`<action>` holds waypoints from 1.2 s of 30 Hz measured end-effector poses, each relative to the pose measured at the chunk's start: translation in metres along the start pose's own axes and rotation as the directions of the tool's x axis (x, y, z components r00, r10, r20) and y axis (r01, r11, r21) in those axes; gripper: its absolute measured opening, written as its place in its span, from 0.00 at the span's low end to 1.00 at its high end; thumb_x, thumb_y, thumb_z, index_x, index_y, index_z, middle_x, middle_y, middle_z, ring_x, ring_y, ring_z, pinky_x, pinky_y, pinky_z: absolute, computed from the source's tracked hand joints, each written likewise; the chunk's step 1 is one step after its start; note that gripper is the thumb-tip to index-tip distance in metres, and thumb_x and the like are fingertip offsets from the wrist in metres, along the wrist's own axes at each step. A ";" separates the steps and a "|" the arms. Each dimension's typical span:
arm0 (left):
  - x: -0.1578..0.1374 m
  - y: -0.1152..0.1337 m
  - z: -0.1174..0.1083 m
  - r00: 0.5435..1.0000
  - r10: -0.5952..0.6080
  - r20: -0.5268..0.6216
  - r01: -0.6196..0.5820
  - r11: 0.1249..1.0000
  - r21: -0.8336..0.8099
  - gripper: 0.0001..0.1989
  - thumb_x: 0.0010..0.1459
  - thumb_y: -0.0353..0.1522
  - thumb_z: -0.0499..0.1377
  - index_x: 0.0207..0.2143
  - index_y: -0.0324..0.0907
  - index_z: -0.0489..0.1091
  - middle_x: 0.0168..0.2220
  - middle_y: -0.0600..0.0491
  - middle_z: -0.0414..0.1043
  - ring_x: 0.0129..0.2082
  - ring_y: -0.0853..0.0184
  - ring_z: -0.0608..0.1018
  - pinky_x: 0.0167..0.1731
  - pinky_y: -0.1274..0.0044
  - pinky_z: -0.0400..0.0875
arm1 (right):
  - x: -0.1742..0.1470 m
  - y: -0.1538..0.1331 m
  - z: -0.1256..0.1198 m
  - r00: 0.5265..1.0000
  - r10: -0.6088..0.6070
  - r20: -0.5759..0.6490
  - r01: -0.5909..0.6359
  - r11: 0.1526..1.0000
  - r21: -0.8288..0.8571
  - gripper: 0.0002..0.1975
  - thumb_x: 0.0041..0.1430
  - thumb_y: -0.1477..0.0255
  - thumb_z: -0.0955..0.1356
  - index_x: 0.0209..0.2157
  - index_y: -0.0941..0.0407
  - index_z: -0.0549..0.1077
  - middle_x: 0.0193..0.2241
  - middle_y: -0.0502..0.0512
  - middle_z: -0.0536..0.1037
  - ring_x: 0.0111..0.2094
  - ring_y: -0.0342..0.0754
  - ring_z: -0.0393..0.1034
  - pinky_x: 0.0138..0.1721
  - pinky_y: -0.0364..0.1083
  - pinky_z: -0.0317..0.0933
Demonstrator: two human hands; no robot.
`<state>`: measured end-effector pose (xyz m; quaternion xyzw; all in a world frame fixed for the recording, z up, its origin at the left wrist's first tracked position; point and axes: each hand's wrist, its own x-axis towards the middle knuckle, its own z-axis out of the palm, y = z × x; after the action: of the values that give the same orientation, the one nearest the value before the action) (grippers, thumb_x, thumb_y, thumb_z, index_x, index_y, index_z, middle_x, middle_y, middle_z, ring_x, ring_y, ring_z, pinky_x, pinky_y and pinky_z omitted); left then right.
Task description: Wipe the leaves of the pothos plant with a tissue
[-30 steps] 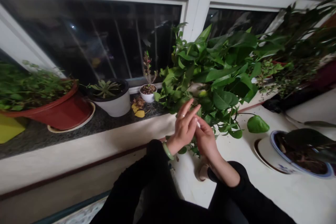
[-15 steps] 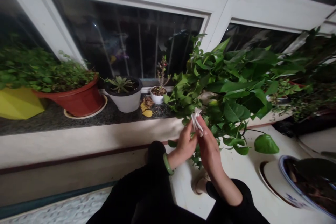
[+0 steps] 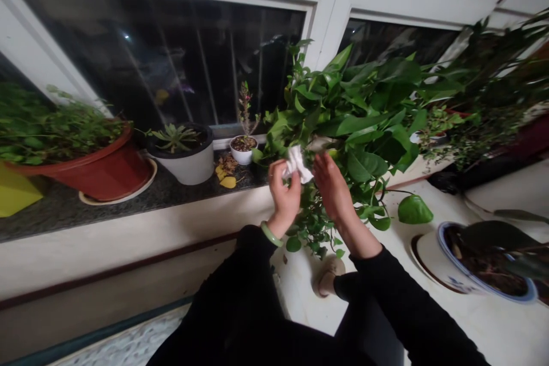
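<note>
My left hand (image 3: pixel 285 199), with a pale green bangle (image 3: pixel 271 234) at its wrist, pinches a crumpled white tissue (image 3: pixel 299 163) between thumb and fingers. Just to the right, apart from the tissue, my right hand (image 3: pixel 333 187) is open with its fingers stretched out and nothing seen in it. Both hands are in front of a large leafy green plant (image 3: pixel 364 114), whose leaves trail down past the sill. The plant's own pot is mostly hidden by leaves.
On the dark stone sill (image 3: pixel 180 194) stand a red-brown pot (image 3: pixel 115 168), a grey pot with a succulent (image 3: pixel 189 166) and a small white pot (image 3: pixel 243 155). Yellow leaves (image 3: pixel 227 180) lie beside them. A blue-rimmed pot (image 3: pixel 446 257) stands on the floor at right.
My hands have parted and risen; the tissue, pressed between both before, is now in my left hand only. The view has shifted to the right.
</note>
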<state>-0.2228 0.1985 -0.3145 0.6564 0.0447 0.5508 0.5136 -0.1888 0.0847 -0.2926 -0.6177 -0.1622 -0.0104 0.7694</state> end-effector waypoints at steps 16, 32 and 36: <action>0.054 0.004 0.105 0.819 0.174 0.547 -0.393 0.864 0.314 0.19 0.72 0.26 0.50 0.54 0.41 0.78 0.56 0.41 0.78 0.61 0.54 0.76 0.64 0.60 0.70 | 0.030 -0.015 -0.072 0.923 -0.328 -0.200 0.234 0.893 -0.385 0.33 0.69 0.44 0.65 0.58 0.56 0.80 0.55 0.62 0.83 0.63 0.60 0.74 0.66 0.61 0.67; 0.017 -0.023 0.131 0.660 0.248 0.709 -0.489 0.858 0.154 0.15 0.74 0.28 0.52 0.45 0.40 0.80 0.51 0.42 0.80 0.55 0.57 0.79 0.58 0.64 0.76 | 0.030 -0.012 -0.090 0.940 -0.269 -0.209 0.165 0.896 -0.412 0.30 0.67 0.43 0.67 0.50 0.55 0.82 0.51 0.60 0.84 0.59 0.60 0.75 0.67 0.62 0.65; 0.028 -0.033 0.099 0.770 0.268 0.579 -0.453 0.868 0.202 0.19 0.74 0.27 0.49 0.57 0.40 0.76 0.60 0.41 0.76 0.62 0.58 0.77 0.67 0.60 0.71 | 0.029 -0.006 -0.072 0.945 -0.275 -0.176 0.178 0.885 -0.430 0.30 0.66 0.45 0.68 0.53 0.54 0.80 0.55 0.61 0.83 0.61 0.60 0.74 0.71 0.63 0.59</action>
<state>-0.1190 0.1695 -0.3054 0.8552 -0.1366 0.4204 0.2707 -0.1452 0.0198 -0.2923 -0.7359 -0.1370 -0.2063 0.6302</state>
